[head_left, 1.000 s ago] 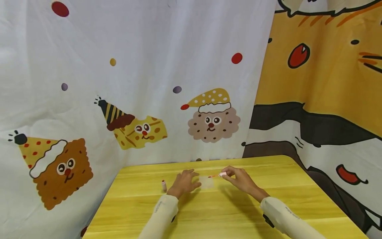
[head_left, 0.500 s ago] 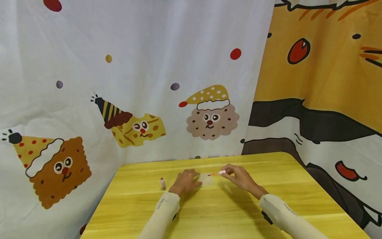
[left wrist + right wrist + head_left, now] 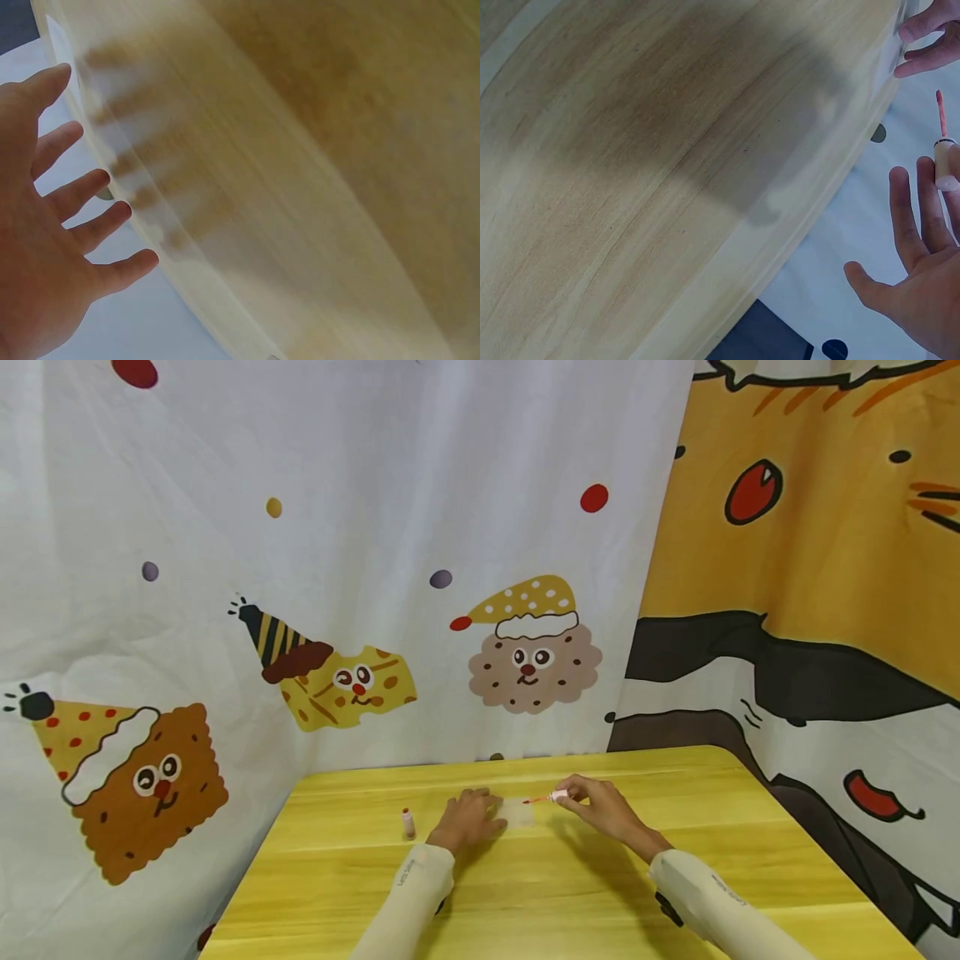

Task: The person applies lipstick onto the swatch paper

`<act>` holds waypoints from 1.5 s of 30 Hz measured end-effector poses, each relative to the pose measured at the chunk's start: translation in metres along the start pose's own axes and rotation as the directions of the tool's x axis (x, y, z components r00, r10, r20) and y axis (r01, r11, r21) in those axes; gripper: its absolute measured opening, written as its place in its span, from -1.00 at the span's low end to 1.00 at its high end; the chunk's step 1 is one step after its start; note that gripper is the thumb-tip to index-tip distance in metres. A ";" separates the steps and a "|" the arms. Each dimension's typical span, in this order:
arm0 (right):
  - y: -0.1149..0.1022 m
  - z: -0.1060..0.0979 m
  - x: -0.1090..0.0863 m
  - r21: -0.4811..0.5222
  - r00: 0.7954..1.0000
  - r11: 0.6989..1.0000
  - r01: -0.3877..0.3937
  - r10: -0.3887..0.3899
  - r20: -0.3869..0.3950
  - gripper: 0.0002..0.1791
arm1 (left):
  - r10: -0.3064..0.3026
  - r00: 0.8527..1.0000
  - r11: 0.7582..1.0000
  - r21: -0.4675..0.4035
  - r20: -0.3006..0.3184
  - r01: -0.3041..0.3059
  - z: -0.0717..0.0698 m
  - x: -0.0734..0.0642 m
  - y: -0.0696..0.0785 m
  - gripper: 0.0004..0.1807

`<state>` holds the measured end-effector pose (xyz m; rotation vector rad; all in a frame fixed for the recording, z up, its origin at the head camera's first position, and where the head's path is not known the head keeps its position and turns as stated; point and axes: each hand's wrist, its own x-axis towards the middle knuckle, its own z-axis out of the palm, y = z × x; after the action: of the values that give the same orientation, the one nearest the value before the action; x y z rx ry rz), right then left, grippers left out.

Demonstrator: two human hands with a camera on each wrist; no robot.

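In the head view my right hand (image 3: 602, 808) pinches the pale cap of a lip gloss wand (image 3: 536, 800). The wand's red tip points left, over the upper right part of a small whitish sheet (image 3: 517, 815) on the table. The cap (image 3: 945, 166) and red applicator also show in the right wrist view. My left hand (image 3: 467, 820) lies at the sheet's left edge, palm down, its fingers spread and nearly straight in the left wrist view. Left of it stands the uncapped lip gloss tube (image 3: 408, 825), pale pink with a red top.
The yellow wood-grain table (image 3: 510, 902) has its far edge close behind the hands. A white curtain (image 3: 360, 527) with cartoon prints hangs directly behind it, with an orange cartoon panel (image 3: 825, 543) on the right. Hand shadows fall across the table top.
The head view has shifted slightly. My left hand's fingers have settled closer against the sheet's left edge. My right hand keeps the wand over the sheet, almost unmoved.
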<state>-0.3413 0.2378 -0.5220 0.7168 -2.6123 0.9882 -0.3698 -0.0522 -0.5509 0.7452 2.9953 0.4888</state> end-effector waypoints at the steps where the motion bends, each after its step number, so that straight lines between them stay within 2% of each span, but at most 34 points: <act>1: 0.000 0.000 0.000 0.002 1.000 1.000 -0.001 0.001 0.000 -0.87 | 0.000 1.000 1.000 0.002 0.003 0.000 0.000 0.000 0.000 -0.46; 5: 0.001 0.002 0.000 0.009 1.000 1.000 -0.003 0.003 0.002 -0.87 | -0.007 1.000 1.000 -0.008 0.023 0.007 -0.001 -0.002 0.001 -0.46; 16: 0.002 0.005 0.002 0.009 1.000 1.000 0.006 -0.006 -0.003 -0.86 | -0.015 1.000 1.000 0.013 0.027 0.015 0.002 -0.002 0.000 -0.45; 26: -0.003 0.010 0.009 0.001 1.000 1.000 0.025 -0.025 -0.012 -0.86 | 0.009 1.000 1.000 0.021 0.004 -0.009 0.001 -0.001 0.000 -0.46; 34: 0.000 0.015 0.013 -0.013 1.000 1.000 -0.014 0.014 0.025 -0.85 | -0.005 1.000 1.000 0.017 0.015 0.005 0.000 -0.003 0.002 -0.44; 41: 0.003 0.018 0.017 -0.044 0.999 0.998 -0.048 0.048 0.006 -0.88 | -0.007 1.000 1.000 0.010 0.025 0.006 -0.001 0.002 0.001 -0.44; 45: 0.005 0.022 0.018 -0.052 0.996 0.995 -0.083 0.084 0.021 -0.87 | -0.012 0.999 1.000 0.001 0.036 0.011 -0.002 0.002 0.001 -0.44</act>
<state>-0.3604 0.2200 -0.5334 0.6155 -2.6970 0.9370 -0.3710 -0.0507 -0.5484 0.7284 2.9650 0.4683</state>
